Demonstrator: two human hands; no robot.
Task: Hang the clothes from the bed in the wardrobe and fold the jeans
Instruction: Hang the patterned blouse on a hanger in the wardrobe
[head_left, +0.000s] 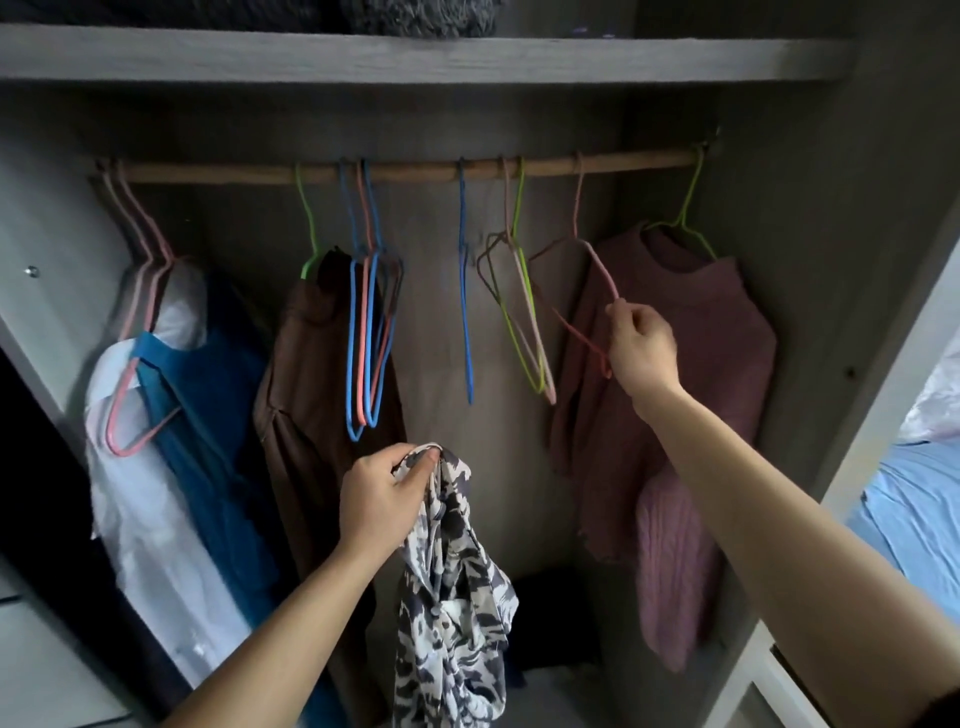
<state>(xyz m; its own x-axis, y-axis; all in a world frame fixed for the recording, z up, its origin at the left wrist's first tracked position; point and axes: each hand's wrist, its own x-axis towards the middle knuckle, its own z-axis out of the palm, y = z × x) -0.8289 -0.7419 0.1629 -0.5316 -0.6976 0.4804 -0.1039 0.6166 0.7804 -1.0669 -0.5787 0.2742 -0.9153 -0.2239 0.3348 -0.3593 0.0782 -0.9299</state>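
One garment (452, 597) vertical, pink hanger (602, 271) tilted

Black-and-white patterned blouse (452, 587) (zebra-like), pink hanger (597, 265), mauve sweater (691, 374)

One wooden rail (415, 171) carries three blue wire hangers (465, 322), three green wire hangers (310, 266) and several pink wire hangers (602, 270), too overlapped at left to count. Four garments hang: white shirt (156, 519), blue top (218, 415), brown garment (306, 389), mauve knitted sweater (701, 364). One black-and-white patterned garment (452, 597) is off the rail. Two hands: left hand (382, 499), right hand (641, 345).
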